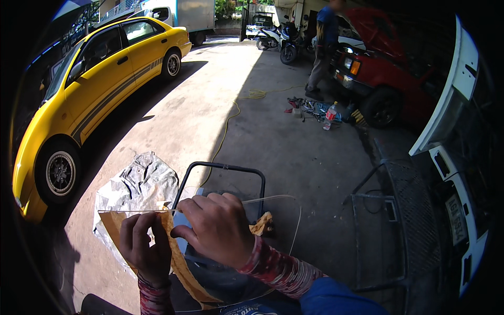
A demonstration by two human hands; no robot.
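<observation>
In the head view, we see the left hand (144, 244) with its fingers drawn together at the upper edge of the brown paper (111, 223); we cannot tell whether they also pinch the pale cord (273, 197). The right hand (218, 228) curls closed around that cord. The paper hangs before us, its upper left corner over the lower part of the crumpled silvery sheet (139, 178).

We judge the work to be partway: the cord already runs straight along the paper's upper edge, while its long loop beyond the right hand remains loose, clear of the paper. We cannot tell whether anything fastens cord to paper, so that join seems unfinished.
</observation>
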